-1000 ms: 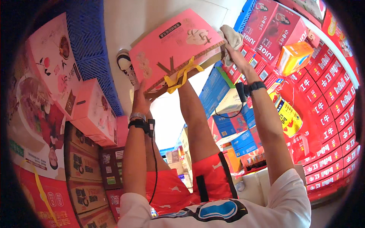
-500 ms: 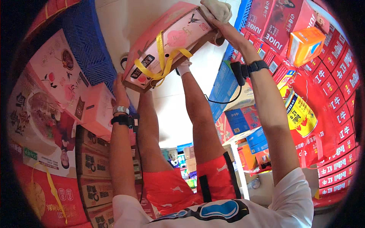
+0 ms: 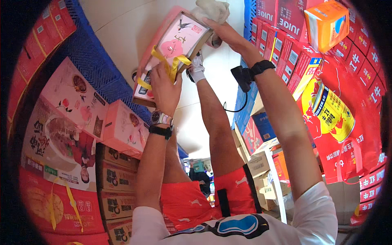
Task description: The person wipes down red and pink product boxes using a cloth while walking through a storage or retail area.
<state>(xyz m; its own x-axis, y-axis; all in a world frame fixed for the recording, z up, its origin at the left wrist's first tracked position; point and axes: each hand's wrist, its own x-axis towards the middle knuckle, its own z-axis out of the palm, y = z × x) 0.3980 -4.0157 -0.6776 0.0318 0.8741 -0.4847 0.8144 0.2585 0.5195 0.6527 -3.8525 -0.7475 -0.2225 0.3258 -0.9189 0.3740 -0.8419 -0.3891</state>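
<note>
A pink gift box (image 3: 170, 49) with a yellow ribbon handle (image 3: 179, 62) is held tilted in front of me, above the pale floor. My left hand (image 3: 166, 87) lies over its near end, fingers curled at the base of the ribbon; the fingertips are partly hidden. At the box's far right corner my right hand (image 3: 218, 30) is closed on the edge, with a bunched grey-beige cloth (image 3: 212, 11) against it. A watch and a black strap are on my left wrist. My right wrist carries a strapped black device (image 3: 243, 77) with a cable.
Pink printed boxes (image 3: 124, 128) and brown cartons (image 3: 118, 179) are stacked on the left, beside a blue woven-pattern plastic surface (image 3: 92, 61). On the right stand red drink cartons (image 3: 292, 51), an orange pack (image 3: 326, 25) and a red bag (image 3: 343, 157) with a yellow can picture.
My left hand has left the box's near left edge and come onto its top by the ribbon. The box has shifted slightly left in view, my right hand staying at its far corner.
</note>
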